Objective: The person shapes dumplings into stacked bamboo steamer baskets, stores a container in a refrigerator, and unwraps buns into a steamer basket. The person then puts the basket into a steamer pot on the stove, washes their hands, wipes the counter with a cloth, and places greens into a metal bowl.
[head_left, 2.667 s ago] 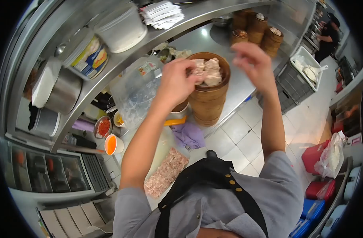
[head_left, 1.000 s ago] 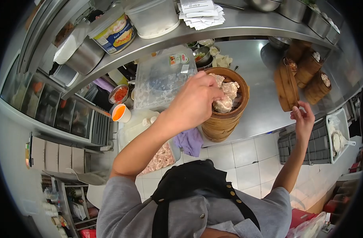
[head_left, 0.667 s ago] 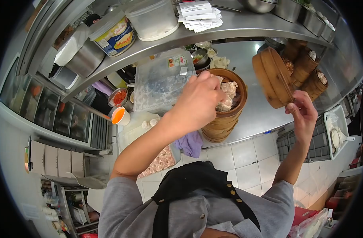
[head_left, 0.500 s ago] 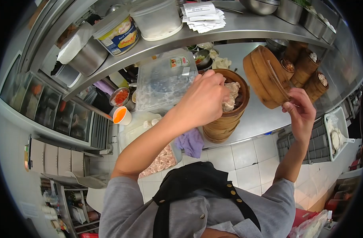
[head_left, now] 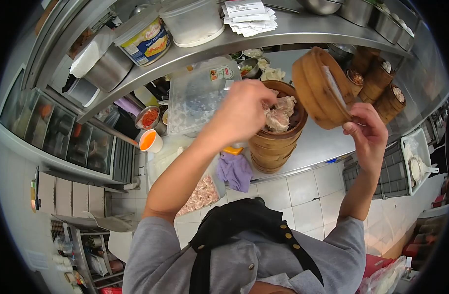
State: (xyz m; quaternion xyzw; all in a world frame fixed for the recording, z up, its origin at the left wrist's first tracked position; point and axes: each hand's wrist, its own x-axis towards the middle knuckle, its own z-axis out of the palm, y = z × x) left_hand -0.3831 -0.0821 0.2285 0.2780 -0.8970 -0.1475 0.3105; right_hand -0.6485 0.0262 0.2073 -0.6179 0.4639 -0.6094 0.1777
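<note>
A tall stack of round bamboo steamers point(head_left: 273, 152) stands at the counter's edge, its top tier open. Pale meat dumplings point(head_left: 278, 119) sit inside that tier. Over its left rim is my left hand point(head_left: 244, 108), fingers drawn together at the dumplings; whether they hold anything is hidden. My right hand point(head_left: 369, 130) pinches the lower edge of a separate bamboo steamer point(head_left: 317, 93). That steamer is tilted on its side in the air, just right of the stack, and something whitish shows within it.
Filled steamer stacks point(head_left: 379, 85) stand at the back right. Left of my stack are a clear plastic lid point(head_left: 197, 105), a purple cloth point(head_left: 235, 171), a tray of minced meat point(head_left: 202, 196) and a cup of orange food point(head_left: 150, 141). A metal shelf point(head_left: 263, 36) crosses above.
My right hand has gone from empty to holding a steamer, now brought left towards the stack and turned. My left hand has shifted slightly left, uncovering more of the dumplings.
</note>
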